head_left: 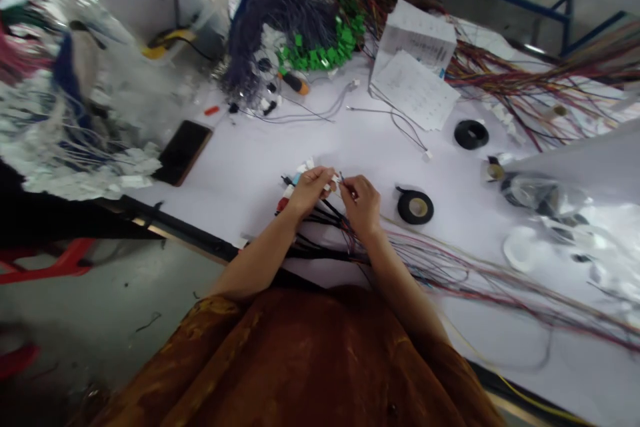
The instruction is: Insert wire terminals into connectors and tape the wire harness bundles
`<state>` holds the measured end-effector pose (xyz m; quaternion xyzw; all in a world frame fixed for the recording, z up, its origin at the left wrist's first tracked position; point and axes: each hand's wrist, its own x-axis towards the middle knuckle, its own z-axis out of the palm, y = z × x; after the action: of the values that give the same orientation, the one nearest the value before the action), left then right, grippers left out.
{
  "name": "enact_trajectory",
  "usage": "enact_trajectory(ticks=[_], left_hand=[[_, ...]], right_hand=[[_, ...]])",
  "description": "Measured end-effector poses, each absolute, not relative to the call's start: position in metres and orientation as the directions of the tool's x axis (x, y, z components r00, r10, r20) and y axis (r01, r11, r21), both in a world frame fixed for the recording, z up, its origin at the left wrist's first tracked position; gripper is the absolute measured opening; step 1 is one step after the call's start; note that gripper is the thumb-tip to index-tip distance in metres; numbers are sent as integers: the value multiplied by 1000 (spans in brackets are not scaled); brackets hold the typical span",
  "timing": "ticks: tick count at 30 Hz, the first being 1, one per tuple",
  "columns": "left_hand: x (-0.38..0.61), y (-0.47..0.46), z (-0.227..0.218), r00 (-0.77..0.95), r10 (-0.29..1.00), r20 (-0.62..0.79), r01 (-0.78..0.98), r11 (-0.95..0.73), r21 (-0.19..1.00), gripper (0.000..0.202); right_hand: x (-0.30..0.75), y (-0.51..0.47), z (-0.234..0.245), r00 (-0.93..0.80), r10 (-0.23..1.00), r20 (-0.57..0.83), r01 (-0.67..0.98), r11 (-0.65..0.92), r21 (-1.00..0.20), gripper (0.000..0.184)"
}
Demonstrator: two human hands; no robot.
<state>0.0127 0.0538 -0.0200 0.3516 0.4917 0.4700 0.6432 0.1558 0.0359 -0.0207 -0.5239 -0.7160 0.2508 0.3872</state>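
My left hand (313,188) is closed on a small white connector (335,179), held a little above the table. Right beside it, my right hand (361,200) pinches the end of a thin wire (341,177) close to that connector; whether the wire sits in it I cannot tell. Under both wrists lies a wire harness (410,253), with black-sleeved branches at the left and loose coloured wires running off to the right. White, blue and red connectors (283,204) at its left end are partly hidden by my left hand.
A roll of black tape (415,206) lies right of my hands, another tape roll (471,135) farther back. Papers (415,90), an orange-handled tool (296,83) and bundled wires with green connectors (325,53) are at the back. A phone (183,152) lies at left by the table edge.
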Motion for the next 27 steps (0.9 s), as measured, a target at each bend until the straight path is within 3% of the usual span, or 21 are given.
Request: enact_trajectory(ticks=[10,17,19,23,27], left_hand=[[15,59,-24,71,939,-338,-283,344,895,50],[18,66,-38,65,934,-351,-327,352,877,49],[17,68,-37,59,936,-347,-331,346,878,46],[9,71,-26,65,968,-244,-268,252,930,37],[4,55,-13,115,963,-244,-235,265,935,32]], right_hand=[[161,34,-26,-91,852,515,568,469,-676,9],[164,37,-36,-234,842,486,528,530,-664,16],[166,39,-34,-185,878,442,509,470,-721,15],[171,43,-21,85,977,197,438,141,-888,17],[168,37,1,35,994,100,324,84,-942,28]])
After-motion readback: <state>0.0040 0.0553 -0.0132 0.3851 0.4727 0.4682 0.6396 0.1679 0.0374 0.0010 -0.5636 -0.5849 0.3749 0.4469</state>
